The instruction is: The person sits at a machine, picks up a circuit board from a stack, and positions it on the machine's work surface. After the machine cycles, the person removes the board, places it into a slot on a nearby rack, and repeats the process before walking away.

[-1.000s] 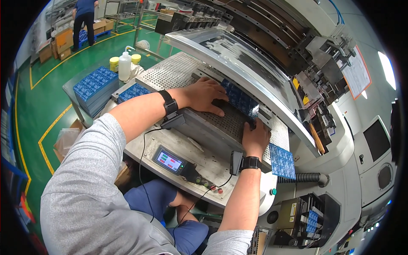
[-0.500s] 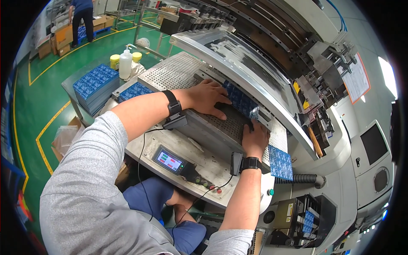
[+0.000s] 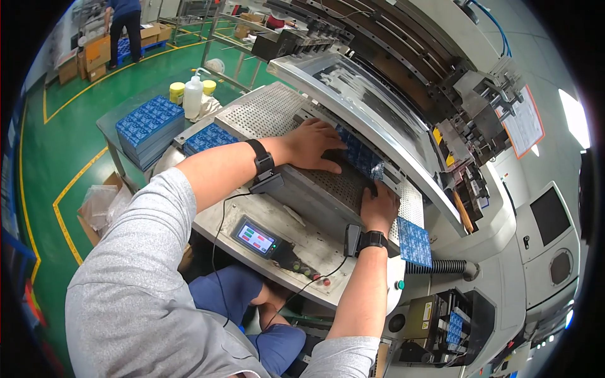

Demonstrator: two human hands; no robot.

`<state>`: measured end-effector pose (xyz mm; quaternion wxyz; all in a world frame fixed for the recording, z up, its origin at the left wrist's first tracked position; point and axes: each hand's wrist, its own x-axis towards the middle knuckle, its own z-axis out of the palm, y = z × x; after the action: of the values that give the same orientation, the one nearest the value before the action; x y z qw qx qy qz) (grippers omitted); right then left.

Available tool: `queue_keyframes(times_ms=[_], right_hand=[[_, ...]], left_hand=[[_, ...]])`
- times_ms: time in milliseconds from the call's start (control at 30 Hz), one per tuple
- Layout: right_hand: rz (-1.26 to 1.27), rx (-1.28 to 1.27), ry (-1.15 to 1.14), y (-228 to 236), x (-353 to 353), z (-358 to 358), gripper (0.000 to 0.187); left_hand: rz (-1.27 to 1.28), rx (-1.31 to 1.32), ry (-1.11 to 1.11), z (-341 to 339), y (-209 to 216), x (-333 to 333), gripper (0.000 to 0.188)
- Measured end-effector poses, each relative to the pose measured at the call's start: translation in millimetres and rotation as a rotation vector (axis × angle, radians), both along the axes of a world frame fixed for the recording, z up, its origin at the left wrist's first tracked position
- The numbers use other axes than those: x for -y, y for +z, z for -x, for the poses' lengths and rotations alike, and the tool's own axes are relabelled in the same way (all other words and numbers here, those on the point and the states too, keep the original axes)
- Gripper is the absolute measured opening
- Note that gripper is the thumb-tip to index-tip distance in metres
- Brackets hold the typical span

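Observation:
A blue patterned circuit panel (image 3: 360, 155) lies on the machine bed beneath the raised metal screen frame (image 3: 372, 135). My left hand (image 3: 314, 146) rests by the panel's left end, fingers spread and palm down, thumb pointing right over the perforated plate. Near the panel's right end, my right hand (image 3: 380, 206) lies low on the bed with fingers stretched toward the panel's near edge. Its fingertips are dark and partly hidden, so whether they touch the panel is unclear. Each wrist wears a black strap with a small device on it.
At left stand a tall stack of blue panels (image 3: 150, 129), a squeeze bottle (image 3: 193, 96) and yellow-lidded jars. More panels (image 3: 211, 137) lie beside my left forearm. Another blue panel (image 3: 414, 242) sits right of my right wrist. A touch screen (image 3: 255, 237) faces me; a person (image 3: 125, 28) stands far off.
The whole view has shifted slightly. Both hands stay at nearly the same spots beside the panel, and the panel's place on the bed looks unchanged.

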<state>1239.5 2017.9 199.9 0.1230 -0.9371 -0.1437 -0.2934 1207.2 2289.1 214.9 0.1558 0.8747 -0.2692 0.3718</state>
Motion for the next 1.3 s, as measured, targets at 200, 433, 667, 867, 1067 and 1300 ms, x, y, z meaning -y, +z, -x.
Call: queue_keyframes(times_ms=[200, 433, 667, 867, 1067, 1300], right_hand=[[-0.013, -0.015, -0.046, -2.5, 3.2, -1.3, 0.041], [-0.067, 0.142, 0.007, 1.6, -0.3, 2.8, 0.035], [-0.102, 0.463, 0.35, 1.9, 5.3, 31.0, 0.006], [0.326, 0.262, 0.815, -56.3, 11.5, 125.8, 0.014], [0.57, -0.059, 0.849, -110.1, 93.6, 178.4, 0.019], [0.575, -0.051, 0.071, -104.6, 246.4, 87.2, 0.026]], left_hand=[[0.196, 0.214, 0.072, 72.1, 8.0, -40.3, 0.024], [0.415, 0.167, 0.557, 148.5, -73.5, -152.0, 0.023], [0.234, -0.169, 0.769, 116.3, -87.5, -163.5, 0.039], [0.052, -0.186, 0.683, 75.0, -94.5, -161.8, 0.061], [0.123, -0.463, 0.65, 82.1, -88.0, -145.5, 0.064], [0.088, -0.292, 0.671, 76.1, -95.4, -141.1, 0.053]])
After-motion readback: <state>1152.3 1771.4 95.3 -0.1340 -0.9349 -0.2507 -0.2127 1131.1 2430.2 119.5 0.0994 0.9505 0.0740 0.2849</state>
